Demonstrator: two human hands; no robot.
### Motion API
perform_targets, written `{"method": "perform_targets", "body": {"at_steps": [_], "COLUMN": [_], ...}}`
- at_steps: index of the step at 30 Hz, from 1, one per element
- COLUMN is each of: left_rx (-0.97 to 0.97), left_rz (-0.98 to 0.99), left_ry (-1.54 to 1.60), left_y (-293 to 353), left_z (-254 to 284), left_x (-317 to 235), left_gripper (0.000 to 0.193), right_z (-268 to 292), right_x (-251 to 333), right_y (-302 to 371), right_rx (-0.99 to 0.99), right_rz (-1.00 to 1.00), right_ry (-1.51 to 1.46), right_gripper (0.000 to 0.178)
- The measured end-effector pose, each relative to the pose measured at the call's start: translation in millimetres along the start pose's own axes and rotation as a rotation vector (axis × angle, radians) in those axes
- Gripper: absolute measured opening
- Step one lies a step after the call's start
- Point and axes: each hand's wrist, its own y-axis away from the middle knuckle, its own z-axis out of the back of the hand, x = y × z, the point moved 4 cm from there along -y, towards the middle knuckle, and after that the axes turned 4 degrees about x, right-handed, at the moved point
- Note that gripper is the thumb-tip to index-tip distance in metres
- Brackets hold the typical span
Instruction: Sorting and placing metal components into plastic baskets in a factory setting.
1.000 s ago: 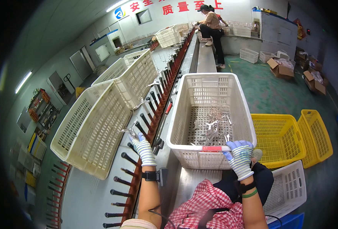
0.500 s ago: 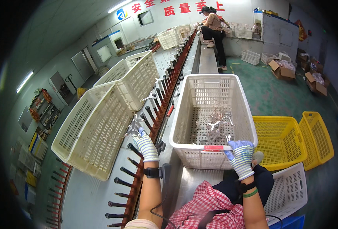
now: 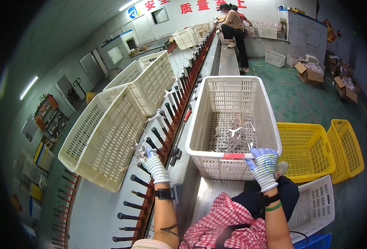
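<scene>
My left hand (image 3: 155,163), in a blue-and-white striped glove, is closed on a shiny branched piece (image 3: 140,150) beside a row of black-gripped pegs (image 3: 157,135). The fingertips are partly hidden by the piece. At the near right corner of a white crate (image 3: 195,153), my right hand (image 3: 264,165), gloved alike, curls over the rim. A small clear piece (image 3: 250,145) sticks up at its fingers and seems pinched there. More thin clear and silvery pieces (image 3: 234,132) lie loose inside the crate. Similar branched pieces (image 3: 155,117) stand by the pegs farther up.
Two cream crates (image 3: 109,141) stand left of the pegs. A red-handled tool (image 3: 187,115) lies along the bench. Yellow crates (image 3: 305,130) and a white crate (image 3: 312,207) sit at the right. Two people (image 3: 234,29) work at the far end, near open cartons (image 3: 310,74).
The view has shifted slightly. My left hand has moved a little toward me and left with the branched piece. My right hand stays at the crate's rim.
</scene>
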Motion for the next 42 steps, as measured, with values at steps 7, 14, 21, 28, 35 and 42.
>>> {"method": "perform_targets", "body": {"at_steps": [7,14,21,28,35,42], "left_rx": [0.06,0.136,-0.104,0.133,0.038,0.192], "left_rz": [-0.254,-0.326,-0.915,-0.989,-0.977,-0.258], "left_ry": [-1.022,-1.003,-1.724,-1.533,-1.356,-0.32], "left_y": [-2.6,1.9,-4.7,2.7,-23.5,3.0], "left_z": [19.0,-20.6,-31.9,-13.0,-36.6,-39.3], "left_x": [-24.2,14.5,10.6,50.2,92.0,-20.8], "left_gripper": [0.03,0.038,0.033,0.019,0.019,0.016], "right_z": [4.2,3.3,1.4,4.2,6.7,-0.8], "right_x": [2.2,1.4,-3.7,-1.5,11.2,-4.7], "right_y": [-0.4,-0.3,0.8,0.2,-1.5,0.5], "right_rx": [-0.021,0.001,0.021,-0.004,-0.005,0.041], "right_rz": [0.012,0.007,-0.006,0.003,0.031,-0.015], "right_ry": [-0.018,-0.011,-0.002,-0.025,-0.052,-0.007], "right_gripper": [0.028,0.028,0.029,0.029,0.028,0.03]}}
